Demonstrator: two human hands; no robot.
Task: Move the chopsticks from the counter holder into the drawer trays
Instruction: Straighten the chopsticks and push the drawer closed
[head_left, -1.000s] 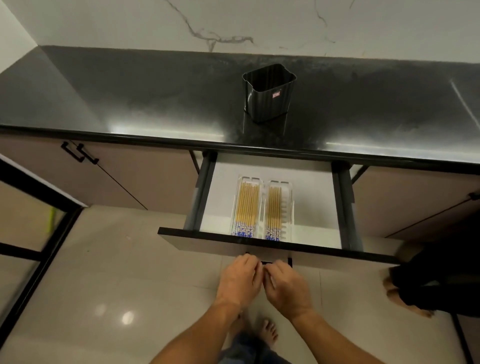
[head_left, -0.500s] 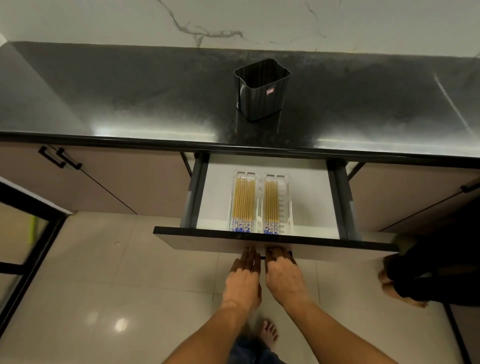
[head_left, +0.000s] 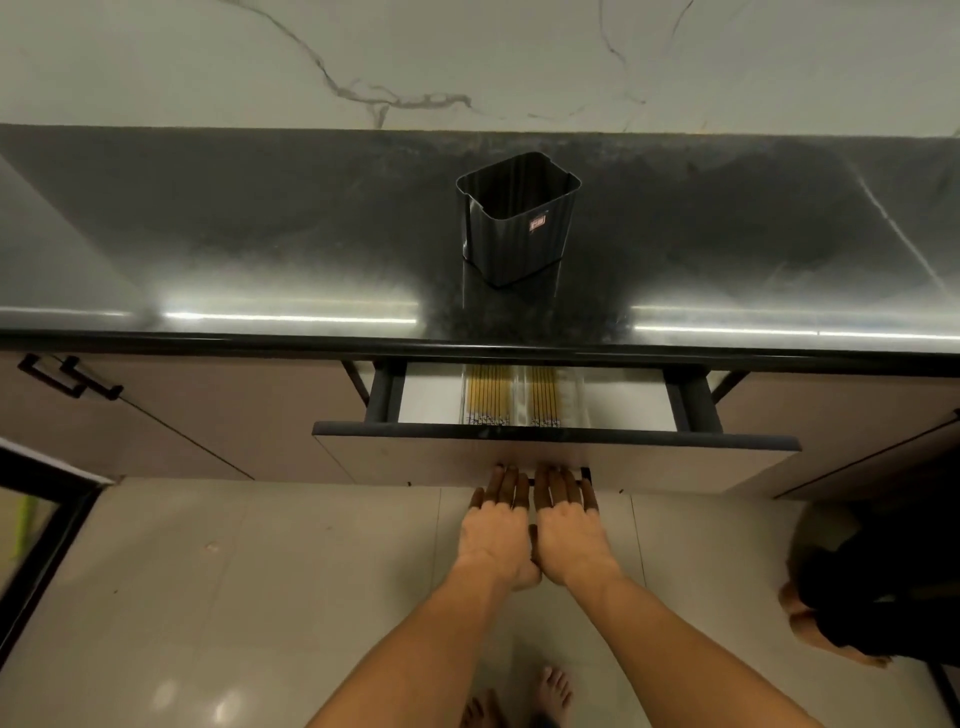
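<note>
Since the earlier frames the drawer (head_left: 415, 457) has travelled inward at 12 o'clock, so only a narrow band of its interior now shows beneath the tabletop (head_left: 260, 234) edge. The left hand (head_left: 498, 525) and right hand (head_left: 566, 525) lie side by side at 6 o'clock of the drawer. Their fingers (head_left: 506, 486) are straight, close together and pressed flat on the drawer front, gripping nothing. The dark handle (head_left: 584, 474) sits just at the fingertips. The chopsticks (head_left: 488, 395) lie lengthwise in two clear trays (head_left: 574, 397), patterned ends toward 6 o'clock. The black holder (head_left: 514, 228) stands upright on the tabletop at 12 o'clock, with no chopsticks showing above its rim. The transfer therefore appears complete; closing the drawer is the step in hand. Caution: an abrupt final push is likely to slam the front against the cabinet, and the shock could slide the trays or scatter the chopsticks. Uneven pressure from one hand could skew the drawer on its runners. A second person's foot (head_left: 795, 618) rests on the floor at 4 o'clock, clear of the drawer path. A small reddish label (head_left: 537, 223) is fixed to the holder wall; its writing is too small to read.
</note>
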